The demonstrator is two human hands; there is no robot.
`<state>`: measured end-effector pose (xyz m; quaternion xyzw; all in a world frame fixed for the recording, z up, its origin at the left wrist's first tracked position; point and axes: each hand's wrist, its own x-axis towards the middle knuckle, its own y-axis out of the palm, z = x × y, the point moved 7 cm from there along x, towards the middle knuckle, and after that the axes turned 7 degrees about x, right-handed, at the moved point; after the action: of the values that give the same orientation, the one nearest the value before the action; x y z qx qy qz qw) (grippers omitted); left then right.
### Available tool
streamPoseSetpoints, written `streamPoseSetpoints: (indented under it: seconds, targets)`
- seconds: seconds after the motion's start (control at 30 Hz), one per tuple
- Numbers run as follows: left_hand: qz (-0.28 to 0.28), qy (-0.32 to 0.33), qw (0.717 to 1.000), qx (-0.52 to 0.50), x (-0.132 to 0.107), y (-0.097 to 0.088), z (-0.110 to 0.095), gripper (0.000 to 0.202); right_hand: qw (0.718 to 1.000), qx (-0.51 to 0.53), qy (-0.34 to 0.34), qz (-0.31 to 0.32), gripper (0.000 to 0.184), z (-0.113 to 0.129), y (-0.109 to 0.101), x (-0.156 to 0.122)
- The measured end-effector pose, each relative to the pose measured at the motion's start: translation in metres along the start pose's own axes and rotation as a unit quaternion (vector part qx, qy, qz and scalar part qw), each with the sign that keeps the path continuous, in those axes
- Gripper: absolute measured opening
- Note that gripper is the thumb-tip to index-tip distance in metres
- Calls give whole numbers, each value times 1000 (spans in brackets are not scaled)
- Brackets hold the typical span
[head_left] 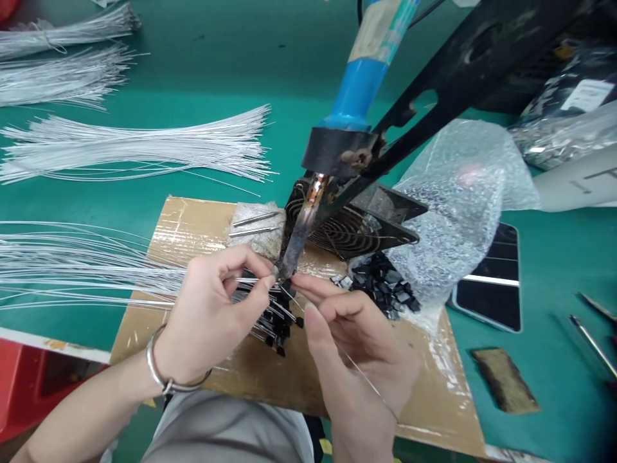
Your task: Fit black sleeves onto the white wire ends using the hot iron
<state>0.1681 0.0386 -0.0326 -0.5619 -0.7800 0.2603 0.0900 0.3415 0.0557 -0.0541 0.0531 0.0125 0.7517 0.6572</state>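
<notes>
The left hand's fingers (250, 260) press together at the tips, thumb against forefinger; what sits between them is too small to tell. The right hand (361, 354) pinches a thin metal wire (362, 375) between its thumb and fingers, one end pointing up at the left fingertips, the other trailing over the palm. Right above the left hand (207, 321) comes the hot end of a soldering iron (354, 90), tip down, fixed in a black bracket (434, 96). Beneath the hands lie white wires (96, 270) running in from the left, with black ends (277, 331) bunched between the two hands.

Outward, cardboard (434, 399) carries a worn pad (260, 239) with two metal rods on it, a black fan (344, 235) behind the iron, and a heap of black pieces (385, 283) beside a clear plastic bag (448, 212). Farther right, a phone (491, 305) and a brown sponge (505, 379) rest on the green surface (202, 83); upper left, more wire bundles (139, 148) lie.
</notes>
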Motion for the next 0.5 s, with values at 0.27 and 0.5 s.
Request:
streamPoseSetpoints:
  seconds: [0.27,0.5]
  targets:
    - [2,-2,1000,3,0,-1,-3,10,1000,0,-19,-1,20,2,1,1]
    - [-11,15,1000,6,0,-1,-5,11,1000,-6,-27,-5,20,2,1,1]
